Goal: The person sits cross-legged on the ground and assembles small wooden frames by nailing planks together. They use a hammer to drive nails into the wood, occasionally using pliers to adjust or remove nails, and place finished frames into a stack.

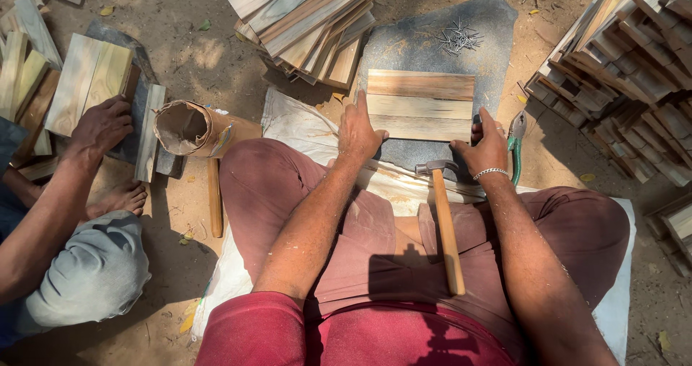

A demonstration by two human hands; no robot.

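A small panel of three wooden slats [420, 105] lies on a dark stone slab [432, 38] in front of my crossed legs. My left hand [358, 130] grips its left edge, thumb on top. My right hand [486, 147] holds its right edge. A hammer with a wooden handle [446, 225] rests on my lap, its steel head near my right hand. Neither hand touches the hammer.
Loose nails [458, 39] lie on the slab's far end. Green-handled pliers [515, 137] lie right of my right hand. Stacks of wooden slats [310, 20] and finished pieces [626, 63] surround me. Another person's hand [101, 126] presses boards at left, near a paper roll [189, 126].
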